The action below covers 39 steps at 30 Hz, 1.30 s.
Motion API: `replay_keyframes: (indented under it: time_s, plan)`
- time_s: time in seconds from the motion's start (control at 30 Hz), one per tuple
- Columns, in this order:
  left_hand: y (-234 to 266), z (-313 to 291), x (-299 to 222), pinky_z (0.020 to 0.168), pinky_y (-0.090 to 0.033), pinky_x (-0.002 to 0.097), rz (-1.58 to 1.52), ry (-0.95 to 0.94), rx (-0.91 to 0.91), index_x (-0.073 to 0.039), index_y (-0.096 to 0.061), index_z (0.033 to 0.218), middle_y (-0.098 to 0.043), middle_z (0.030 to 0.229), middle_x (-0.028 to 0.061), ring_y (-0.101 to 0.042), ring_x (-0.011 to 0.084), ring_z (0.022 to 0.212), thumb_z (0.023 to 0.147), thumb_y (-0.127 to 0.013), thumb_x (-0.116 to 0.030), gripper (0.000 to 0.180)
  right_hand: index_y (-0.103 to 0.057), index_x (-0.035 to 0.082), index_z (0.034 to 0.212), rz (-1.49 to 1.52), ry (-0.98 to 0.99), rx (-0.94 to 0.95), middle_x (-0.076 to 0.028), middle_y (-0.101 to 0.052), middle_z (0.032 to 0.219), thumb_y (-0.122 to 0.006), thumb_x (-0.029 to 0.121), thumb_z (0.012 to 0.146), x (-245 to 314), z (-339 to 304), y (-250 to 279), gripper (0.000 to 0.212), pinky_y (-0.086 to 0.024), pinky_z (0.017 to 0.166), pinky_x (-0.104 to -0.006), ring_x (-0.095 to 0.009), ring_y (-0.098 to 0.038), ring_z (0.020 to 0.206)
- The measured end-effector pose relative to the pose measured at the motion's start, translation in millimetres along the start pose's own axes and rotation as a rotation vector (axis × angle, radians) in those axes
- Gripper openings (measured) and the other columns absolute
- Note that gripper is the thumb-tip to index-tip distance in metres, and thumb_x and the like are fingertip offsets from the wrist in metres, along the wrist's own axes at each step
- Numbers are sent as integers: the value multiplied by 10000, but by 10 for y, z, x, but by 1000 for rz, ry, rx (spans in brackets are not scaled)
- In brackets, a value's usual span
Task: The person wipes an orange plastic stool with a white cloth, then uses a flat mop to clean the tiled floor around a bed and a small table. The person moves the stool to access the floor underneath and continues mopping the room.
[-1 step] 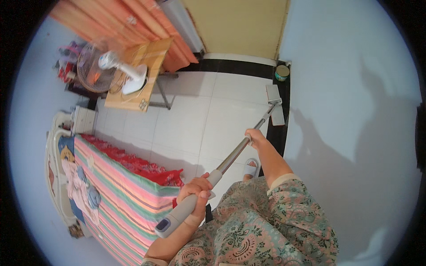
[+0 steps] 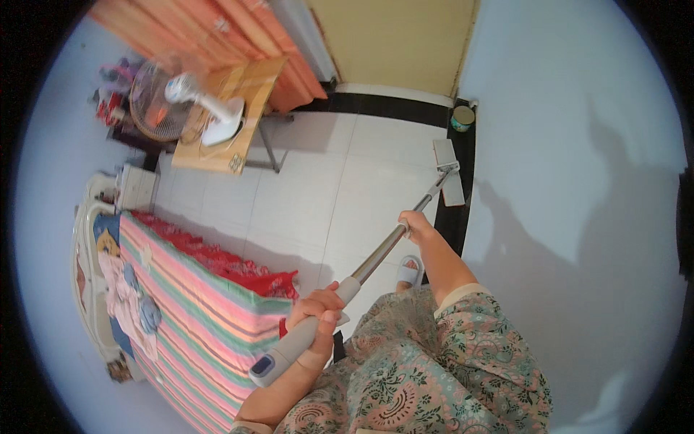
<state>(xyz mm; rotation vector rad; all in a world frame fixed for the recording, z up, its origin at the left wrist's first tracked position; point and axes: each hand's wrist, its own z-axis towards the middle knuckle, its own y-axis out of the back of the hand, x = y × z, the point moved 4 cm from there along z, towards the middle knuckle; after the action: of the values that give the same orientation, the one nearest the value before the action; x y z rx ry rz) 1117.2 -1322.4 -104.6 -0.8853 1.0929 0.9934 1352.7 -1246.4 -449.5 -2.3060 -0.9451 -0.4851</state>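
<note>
A flat mop [image 2: 379, 254] runs slantwise from my body toward the right wall. Its thick grey grip [image 2: 285, 353] is wrapped by my left hand [image 2: 316, 315], the grip's end sticking out below the palm. Farther down, my right hand [image 2: 415, 226] is closed around the metal pole. The mop head [image 2: 444, 153] rests on the floor, its two pale plates set end to end along the dark border by the wall. What lies under the head is hidden.
A green tin [image 2: 463, 118] stands in the far corner beside the door [image 2: 394, 43]. On a wooden folding table [image 2: 242, 137] stands a white fan [image 2: 217, 108]. A bed with a striped sheet [image 2: 210, 296] fills the left, red cloth [image 2: 253, 278] hanging at its edge. My slippered foot [image 2: 408, 271] is below the pole.
The table, fan and tin have shifted slightly in the picture. Both hands keep their hold on the mop, and its head stays by the right wall.
</note>
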Motion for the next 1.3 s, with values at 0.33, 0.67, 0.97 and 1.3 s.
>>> replay_keyframes:
  time_s: [0.33, 0.67, 0.97, 1.3]
  plan:
    - [1669, -2424, -686, 897, -396, 475, -38, 117, -394, -81, -443, 742, -514, 670, 43, -513, 189, 698, 807, -573, -142, 158, -444, -34, 844, -455, -206, -224, -65, -447, 545, -609, 119, 631, -2306, -1732, -814, 310, -262, 340, -318, -161, -398, 393]
    - [2227, -3495, -1353, 817, -426, 391, -57, -68, -696, -104, -412, 731, -484, 631, 22, -503, 160, 653, 756, -624, -136, 216, -462, 53, 794, -251, -381, -22, -50, -459, 602, -580, 140, 748, -3679, -2572, -1119, 154, -372, 491, -318, -158, -446, 521]
    - [1923, -2812, -1351, 744, -455, 371, -128, -128, -221, -132, -418, 740, -496, 570, -15, -495, 153, 594, 749, -644, -153, 227, -470, 49, 709, 0, -221, -25, -37, -477, 681, -568, 89, 714, -2971, -2308, -995, 105, -404, 629, -303, -170, -478, 636]
    - [815, -1350, -49, 1005, -339, 419, -112, 72, -288, -80, -422, 800, -493, 783, 23, -502, 134, 789, 803, -596, -57, 176, -477, 74, 850, -263, -134, 137, -50, -470, 681, -579, 288, 821, -997, -568, -591, 238, -271, 363, -247, -136, -391, 462]
